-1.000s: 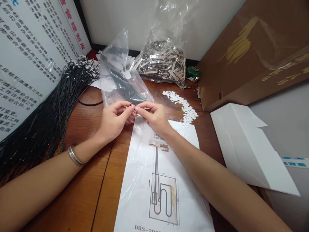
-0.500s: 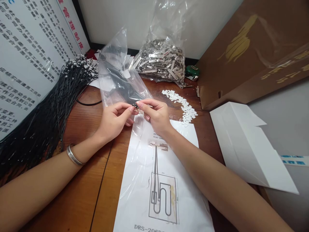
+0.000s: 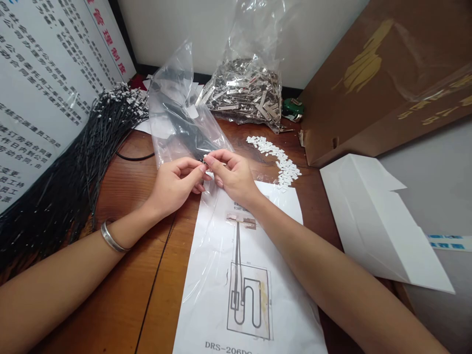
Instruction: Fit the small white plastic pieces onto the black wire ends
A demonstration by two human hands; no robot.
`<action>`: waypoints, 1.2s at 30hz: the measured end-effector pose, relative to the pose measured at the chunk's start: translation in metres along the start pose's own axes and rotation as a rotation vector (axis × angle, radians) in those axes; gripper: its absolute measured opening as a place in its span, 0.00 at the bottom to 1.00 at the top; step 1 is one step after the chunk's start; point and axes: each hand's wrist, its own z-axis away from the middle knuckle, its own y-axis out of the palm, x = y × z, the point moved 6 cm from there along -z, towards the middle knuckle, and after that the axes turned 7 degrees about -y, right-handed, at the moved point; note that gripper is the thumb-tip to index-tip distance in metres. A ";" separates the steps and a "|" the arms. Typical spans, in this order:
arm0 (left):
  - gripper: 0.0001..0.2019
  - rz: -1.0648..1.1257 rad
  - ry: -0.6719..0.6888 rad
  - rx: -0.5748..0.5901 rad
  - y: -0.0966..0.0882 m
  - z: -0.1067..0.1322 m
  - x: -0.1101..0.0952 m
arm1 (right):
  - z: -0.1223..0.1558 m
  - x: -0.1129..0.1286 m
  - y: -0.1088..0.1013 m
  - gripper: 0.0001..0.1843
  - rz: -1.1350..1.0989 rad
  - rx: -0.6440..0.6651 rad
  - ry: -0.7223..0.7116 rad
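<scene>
My left hand [image 3: 179,182] and my right hand [image 3: 235,178] meet above the top of a printed drawing sheet [image 3: 206,275], fingertips almost touching. Between them show the small dark ends of black wires [image 3: 202,160]. The left thumb and fingers pinch these ends. My right thumb and forefinger close at the same spot on a tiny pale piece [image 3: 205,156], largely covered by the fingers. Just behind the hands lies a clear plastic bag [image 3: 171,73] with black wires inside. Small white pieces [image 3: 287,169] lie scattered in a curve right of my right hand.
A bundle of black wires with white tips [image 3: 70,182] lies at the left, against a printed board [image 3: 37,88]. At the back stands a bag of flat metal parts [image 3: 243,93] beside a green tape measure [image 3: 293,109]. A brown box [image 3: 332,123] and folded white card [image 3: 376,221] are right.
My right hand has shifted slightly left, closer to the left fingertips, and a pale piece now shows at its thumb. The left hand stays nearly in place.
</scene>
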 end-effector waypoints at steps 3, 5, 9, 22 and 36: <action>0.16 -0.003 0.000 -0.005 0.000 0.000 0.000 | 0.001 0.000 0.001 0.20 0.049 0.029 -0.003; 0.16 -0.008 -0.010 -0.008 0.000 0.000 0.001 | 0.001 -0.001 0.002 0.20 0.072 0.052 -0.011; 0.16 0.015 -0.048 0.011 0.001 0.000 0.001 | 0.002 -0.003 0.004 0.21 0.082 0.092 -0.023; 0.09 0.444 -0.420 0.456 0.014 -0.005 0.013 | 0.002 -0.006 0.010 0.22 -0.157 0.170 0.062; 0.11 0.411 -0.373 0.294 0.007 -0.005 0.012 | -0.002 -0.006 -0.008 0.17 -0.169 0.027 0.047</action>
